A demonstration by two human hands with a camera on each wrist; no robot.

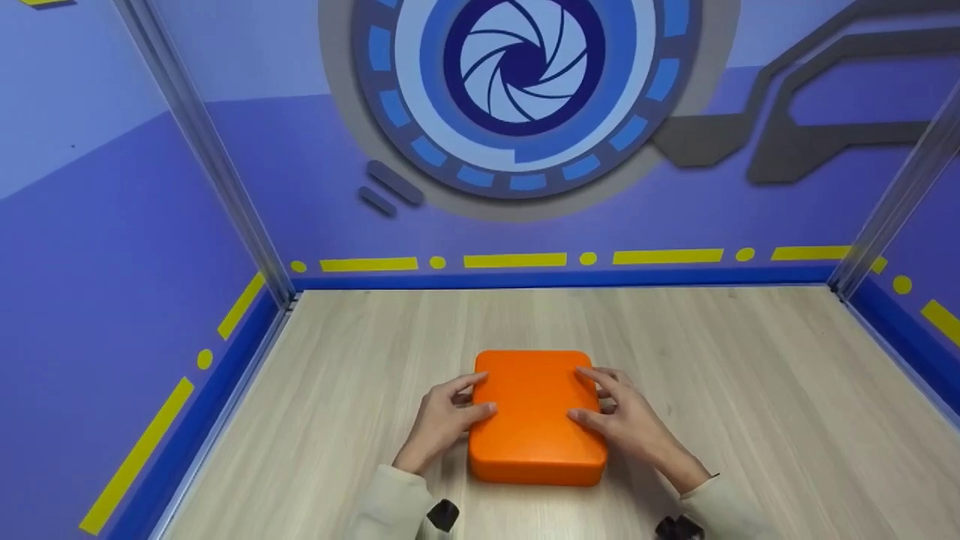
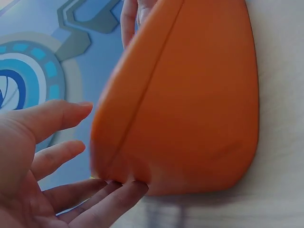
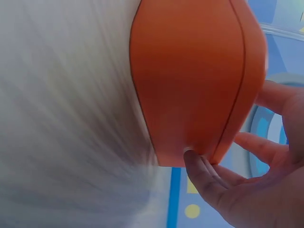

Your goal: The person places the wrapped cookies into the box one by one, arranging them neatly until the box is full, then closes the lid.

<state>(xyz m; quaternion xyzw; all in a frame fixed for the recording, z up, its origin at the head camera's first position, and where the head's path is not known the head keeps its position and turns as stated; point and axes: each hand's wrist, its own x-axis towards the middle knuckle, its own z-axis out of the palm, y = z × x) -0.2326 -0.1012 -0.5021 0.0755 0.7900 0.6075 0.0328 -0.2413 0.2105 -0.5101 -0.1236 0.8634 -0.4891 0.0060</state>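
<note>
An orange box with rounded corners lies flat on the wooden table, in front of the person. Along its sides, close to the top, runs a thin seam. On its left side the left hand holds it, thumb and a finger at the top edge and other fingers against the side wall. The right hand grips the opposite side in much the same way. Fingertips of the right hand press on the side wall in the right wrist view. The box's underside is hidden.
The pale wood-grain table ends at a blue-purple back wall with a painted round emblem. Metal posts stand at the corners, and side walls flank the table. Small black objects show by both sleeves.
</note>
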